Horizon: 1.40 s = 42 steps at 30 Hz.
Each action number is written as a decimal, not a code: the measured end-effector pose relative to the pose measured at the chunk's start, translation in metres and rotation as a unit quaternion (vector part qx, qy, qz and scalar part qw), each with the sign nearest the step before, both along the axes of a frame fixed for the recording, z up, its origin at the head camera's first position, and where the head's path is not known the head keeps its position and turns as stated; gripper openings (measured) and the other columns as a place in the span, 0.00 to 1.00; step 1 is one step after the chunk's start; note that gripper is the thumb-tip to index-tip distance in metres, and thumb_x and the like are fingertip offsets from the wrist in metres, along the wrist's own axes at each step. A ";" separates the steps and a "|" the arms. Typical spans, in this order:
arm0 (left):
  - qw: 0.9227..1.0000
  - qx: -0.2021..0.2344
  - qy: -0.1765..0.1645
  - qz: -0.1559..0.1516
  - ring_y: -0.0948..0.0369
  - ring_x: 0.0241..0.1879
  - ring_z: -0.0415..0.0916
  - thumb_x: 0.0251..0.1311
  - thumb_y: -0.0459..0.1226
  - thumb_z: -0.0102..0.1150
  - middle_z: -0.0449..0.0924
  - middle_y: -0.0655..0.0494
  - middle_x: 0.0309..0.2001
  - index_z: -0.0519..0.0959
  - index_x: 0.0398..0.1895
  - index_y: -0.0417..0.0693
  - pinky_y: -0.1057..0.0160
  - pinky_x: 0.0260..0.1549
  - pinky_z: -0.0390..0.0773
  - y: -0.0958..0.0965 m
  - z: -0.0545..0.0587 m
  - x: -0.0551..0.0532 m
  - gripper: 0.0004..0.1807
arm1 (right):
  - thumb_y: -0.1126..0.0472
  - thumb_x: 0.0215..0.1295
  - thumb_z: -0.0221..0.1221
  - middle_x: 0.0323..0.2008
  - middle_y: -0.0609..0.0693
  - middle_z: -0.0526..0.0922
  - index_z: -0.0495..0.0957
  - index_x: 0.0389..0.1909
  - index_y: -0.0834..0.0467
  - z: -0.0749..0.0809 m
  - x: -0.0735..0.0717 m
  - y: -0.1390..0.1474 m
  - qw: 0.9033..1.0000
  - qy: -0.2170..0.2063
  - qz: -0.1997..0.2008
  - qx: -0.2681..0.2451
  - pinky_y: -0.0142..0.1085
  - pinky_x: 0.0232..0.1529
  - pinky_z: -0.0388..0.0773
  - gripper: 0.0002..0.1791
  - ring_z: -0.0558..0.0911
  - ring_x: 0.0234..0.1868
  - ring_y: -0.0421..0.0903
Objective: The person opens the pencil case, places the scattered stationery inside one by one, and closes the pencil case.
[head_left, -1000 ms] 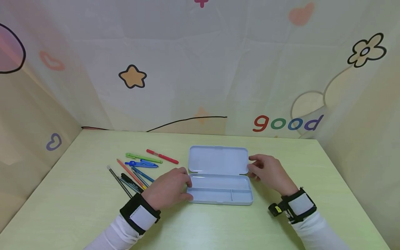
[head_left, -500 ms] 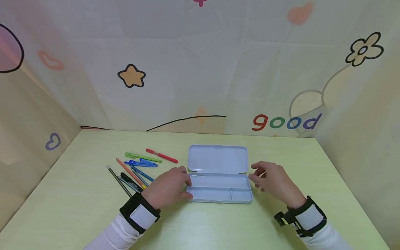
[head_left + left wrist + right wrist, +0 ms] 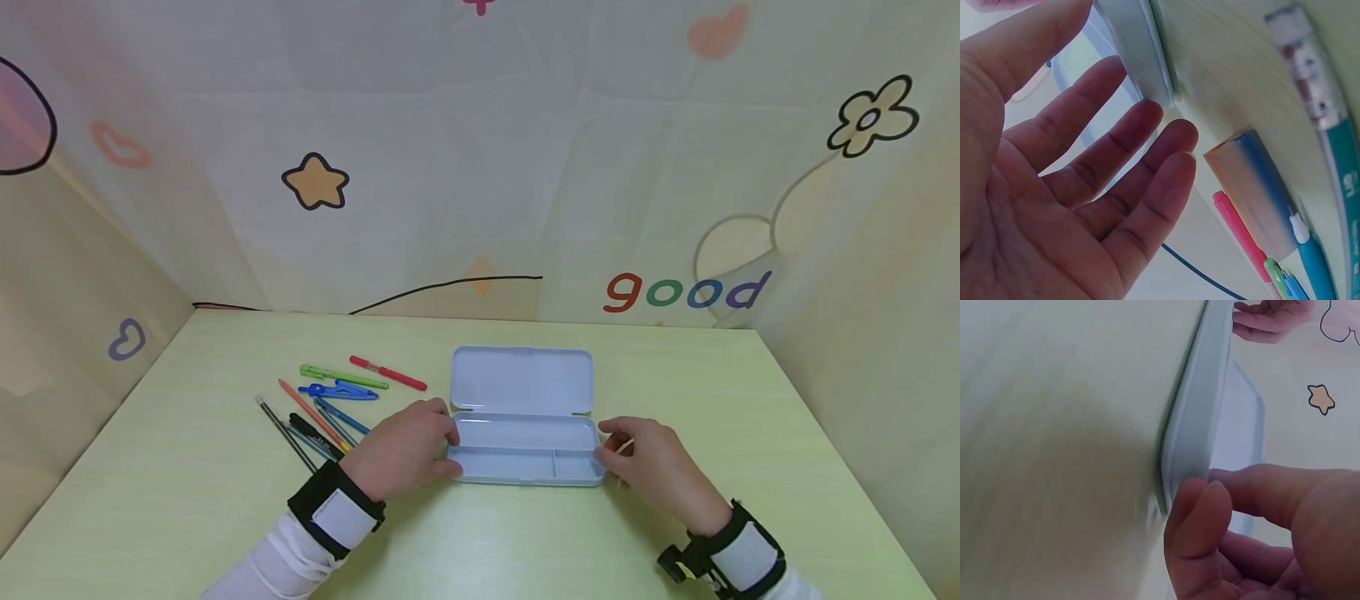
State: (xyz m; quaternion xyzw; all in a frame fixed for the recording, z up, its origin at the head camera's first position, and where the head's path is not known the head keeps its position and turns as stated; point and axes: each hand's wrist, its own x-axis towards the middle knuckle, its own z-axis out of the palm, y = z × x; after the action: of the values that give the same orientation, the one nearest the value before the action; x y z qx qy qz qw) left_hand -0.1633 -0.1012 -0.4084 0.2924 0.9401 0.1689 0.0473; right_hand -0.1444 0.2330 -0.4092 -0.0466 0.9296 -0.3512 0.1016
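A pale blue pencil case (image 3: 522, 379) lies with its lid folded back, its divided base toward me and nothing in it. My left hand (image 3: 408, 446) rests along the base's left end; in the left wrist view its fingers (image 3: 1107, 137) are spread, with fingertips right at the case wall. At the base's right end is my right hand (image 3: 651, 457), loosely bent, thumb near the front corner. The right wrist view shows its fingertips (image 3: 1197, 512) close against the pencil case's side wall (image 3: 1200, 419). Neither hand grips anything.
Left of the case lie a red pen (image 3: 387, 372), a green pen (image 3: 343, 377), a blue compass (image 3: 339, 391), an orange pencil (image 3: 307, 411), a black-and-silver pencil (image 3: 285, 433) and several other pens. An orange-and-blue block (image 3: 1254, 194) lies near my left fingertips. A printed curtain stands behind.
My right hand has come down from beside the lid to the right end of the base, toward me. The left hand and the pencil case stay in place.
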 end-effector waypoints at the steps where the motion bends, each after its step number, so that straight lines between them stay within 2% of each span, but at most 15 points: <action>1: 1.000 0.000 0.000 0.000 0.61 0.36 0.72 0.56 0.44 0.83 0.77 0.58 0.37 0.89 0.39 0.45 0.62 0.41 0.79 0.000 0.000 0.000 0.15 | 0.65 0.70 0.69 0.35 0.51 0.81 0.79 0.62 0.71 -0.001 0.001 -0.001 1.000 0.003 -0.002 0.000 0.35 0.26 0.80 0.23 0.79 0.26 0.45; 7: 1.000 -0.001 -0.002 -0.001 0.61 0.36 0.72 0.56 0.44 0.83 0.77 0.58 0.37 0.89 0.39 0.45 0.62 0.41 0.79 0.001 0.001 0.000 0.15 | 0.66 0.71 0.67 0.34 0.50 0.81 0.79 0.61 0.71 -0.007 0.004 -0.003 1.000 0.014 -0.013 -0.014 0.34 0.24 0.76 0.21 0.80 0.25 0.44; 13: 1.000 -0.002 -0.008 0.005 0.61 0.36 0.72 0.55 0.44 0.83 0.76 0.58 0.37 0.89 0.39 0.45 0.62 0.40 0.79 0.001 0.002 0.001 0.15 | 0.68 0.71 0.62 0.32 0.51 0.80 0.80 0.59 0.70 -0.012 0.005 -0.003 0.999 0.007 -0.036 -0.041 0.32 0.22 0.73 0.18 0.81 0.23 0.45; 25: 1.000 -0.012 0.018 -0.004 0.61 0.35 0.73 0.57 0.45 0.82 0.78 0.58 0.37 0.89 0.40 0.44 0.61 0.39 0.79 -0.001 0.003 0.003 0.16 | 0.69 0.71 0.61 0.32 0.50 0.79 0.79 0.57 0.70 -0.017 0.006 -0.004 0.997 0.008 -0.048 -0.065 0.34 0.24 0.77 0.16 0.81 0.23 0.46; 33: 0.999 -0.002 0.029 0.015 0.55 0.44 0.78 0.59 0.41 0.80 0.82 0.52 0.43 0.88 0.44 0.42 0.55 0.48 0.83 -0.013 0.018 0.005 0.15 | 0.69 0.70 0.60 0.33 0.52 0.79 0.79 0.57 0.70 -0.016 0.006 -0.004 0.996 0.001 -0.061 -0.071 0.34 0.24 0.77 0.17 0.81 0.23 0.46; 37: 0.999 0.006 0.036 0.028 0.52 0.50 0.81 0.61 0.40 0.79 0.84 0.49 0.52 0.87 0.46 0.43 0.55 0.48 0.83 -0.025 0.026 0.008 0.15 | 0.69 0.70 0.60 0.33 0.53 0.79 0.79 0.57 0.69 -0.016 0.005 -0.005 0.995 -0.005 -0.066 -0.068 0.34 0.25 0.77 0.17 0.81 0.24 0.47; 40: 0.998 0.015 0.033 0.044 0.54 0.50 0.81 0.62 0.40 0.78 0.83 0.50 0.56 0.86 0.48 0.45 0.56 0.48 0.83 -0.038 0.032 0.011 0.15 | 0.69 0.70 0.60 0.33 0.53 0.79 0.79 0.58 0.70 -0.017 0.005 -0.005 0.996 -0.004 -0.063 -0.068 0.34 0.25 0.78 0.17 0.81 0.24 0.47; 42: 0.998 0.019 0.032 0.053 0.56 0.47 0.81 0.62 0.40 0.78 0.83 0.51 0.54 0.86 0.49 0.46 0.58 0.46 0.83 -0.046 0.036 0.013 0.15 | 0.69 0.70 0.60 0.33 0.52 0.79 0.79 0.58 0.70 -0.018 0.005 -0.005 0.996 -0.001 -0.061 -0.071 0.34 0.25 0.78 0.17 0.81 0.24 0.47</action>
State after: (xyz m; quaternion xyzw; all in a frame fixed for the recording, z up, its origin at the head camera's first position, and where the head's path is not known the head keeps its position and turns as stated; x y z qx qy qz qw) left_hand -0.1505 -0.1471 -0.3725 0.2480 0.9520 0.1795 0.0030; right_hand -0.1395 0.2284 -0.4274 0.0034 0.9034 -0.4216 0.0778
